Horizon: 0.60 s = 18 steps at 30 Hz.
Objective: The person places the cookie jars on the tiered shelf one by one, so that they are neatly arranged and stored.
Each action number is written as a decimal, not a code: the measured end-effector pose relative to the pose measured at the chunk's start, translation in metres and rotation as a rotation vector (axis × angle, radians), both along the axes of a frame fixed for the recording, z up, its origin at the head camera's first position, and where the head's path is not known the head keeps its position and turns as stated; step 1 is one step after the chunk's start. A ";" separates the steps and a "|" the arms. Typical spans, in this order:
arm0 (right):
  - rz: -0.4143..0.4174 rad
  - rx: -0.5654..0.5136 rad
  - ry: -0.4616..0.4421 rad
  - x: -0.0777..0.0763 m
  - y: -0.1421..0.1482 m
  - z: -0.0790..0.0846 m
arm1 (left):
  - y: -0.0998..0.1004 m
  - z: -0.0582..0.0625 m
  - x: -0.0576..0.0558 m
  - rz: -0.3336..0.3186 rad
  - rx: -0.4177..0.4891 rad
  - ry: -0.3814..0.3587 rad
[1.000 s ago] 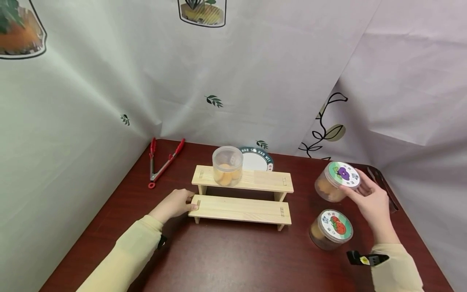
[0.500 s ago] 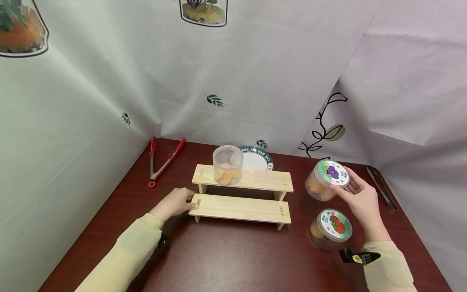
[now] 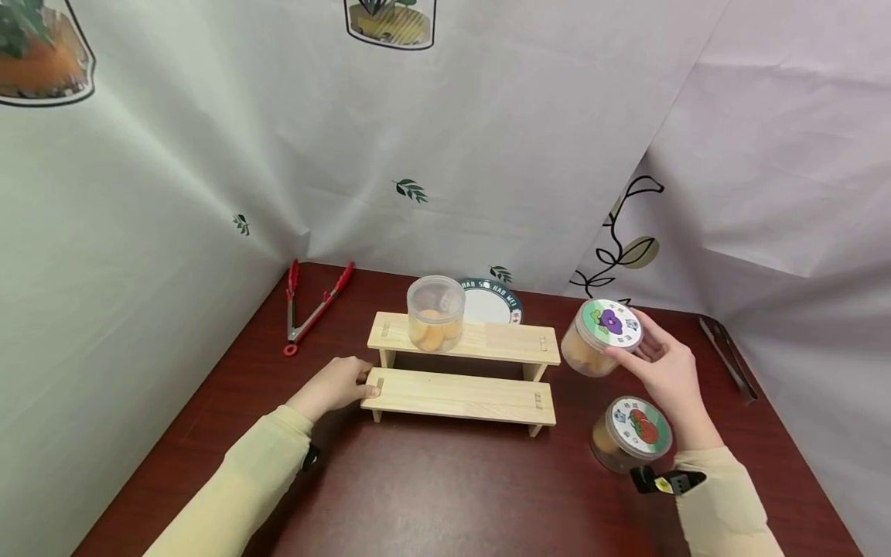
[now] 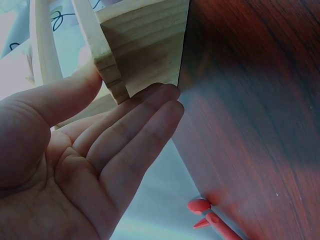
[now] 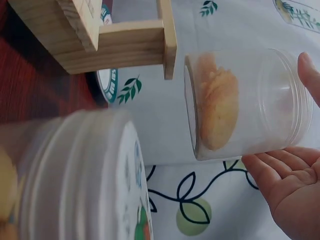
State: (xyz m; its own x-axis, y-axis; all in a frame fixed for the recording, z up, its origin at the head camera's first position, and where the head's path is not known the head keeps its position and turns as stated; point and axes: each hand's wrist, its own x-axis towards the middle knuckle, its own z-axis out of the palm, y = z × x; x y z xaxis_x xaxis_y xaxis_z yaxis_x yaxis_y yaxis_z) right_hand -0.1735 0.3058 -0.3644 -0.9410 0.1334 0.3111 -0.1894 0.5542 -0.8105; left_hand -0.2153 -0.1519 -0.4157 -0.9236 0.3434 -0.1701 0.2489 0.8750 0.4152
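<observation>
On the near right, a red-fruit-labelled jar (image 3: pixel 629 435) stands on the surface (image 3: pixel 445 495). The left hand (image 3: pixel 334 387) pinches the two-step wooden rack's (image 3: pixel 459 395) left end; only the left wrist view shows its palm. Right of the rack, the right hand (image 3: pixel 666 367) holds a purple-labelled jar (image 3: pixel 595 334), fingers spread to its width; its wrist view reveals the jar's raised base.

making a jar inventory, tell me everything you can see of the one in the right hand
A clear jar, plastic by its look, with its lid on. The lid's round label shows a purple figure on green and white, with characters too small to read. Yellow-brown pieces lie inside at its base. The right hand holds it near the lid, roughly upright, seemingly above the table, right of the wooden stands.
</observation>
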 end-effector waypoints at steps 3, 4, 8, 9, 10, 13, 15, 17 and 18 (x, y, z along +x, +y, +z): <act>0.012 -0.005 0.000 -0.001 -0.004 0.001 | 0.001 0.000 0.000 0.000 0.000 -0.004; 0.019 -0.011 0.001 -0.001 -0.005 0.001 | 0.001 0.000 0.000 0.000 -0.001 -0.006; 0.042 -0.027 0.001 -0.003 -0.013 0.002 | 0.000 0.000 0.000 0.002 0.004 -0.013; 0.046 -0.026 0.000 -0.004 -0.015 0.002 | 0.000 0.000 0.000 0.000 0.004 -0.014; 0.049 -0.023 -0.001 -0.005 -0.017 0.002 | -0.001 0.000 0.000 0.000 0.005 -0.014; 0.059 -0.019 0.004 -0.009 -0.024 0.003 | -0.001 0.000 0.001 0.002 0.000 -0.012; 0.069 -0.017 0.009 -0.013 -0.029 0.004 | 0.000 0.000 0.000 0.003 -0.006 -0.009; 0.080 -0.020 0.010 -0.017 -0.033 0.004 | 0.000 0.000 0.000 0.002 -0.011 -0.003; 0.084 -0.019 0.010 -0.018 -0.035 0.005 | 0.000 0.000 0.000 0.002 -0.013 -0.001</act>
State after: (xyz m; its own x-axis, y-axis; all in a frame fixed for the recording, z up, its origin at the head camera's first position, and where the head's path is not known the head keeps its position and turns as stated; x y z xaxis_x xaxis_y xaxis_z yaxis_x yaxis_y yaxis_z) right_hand -0.1919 0.2706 -0.3596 -0.9461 0.0603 0.3183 -0.2424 0.5202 -0.8189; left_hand -0.2156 -0.1519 -0.4160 -0.9242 0.3395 -0.1752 0.2468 0.8806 0.4044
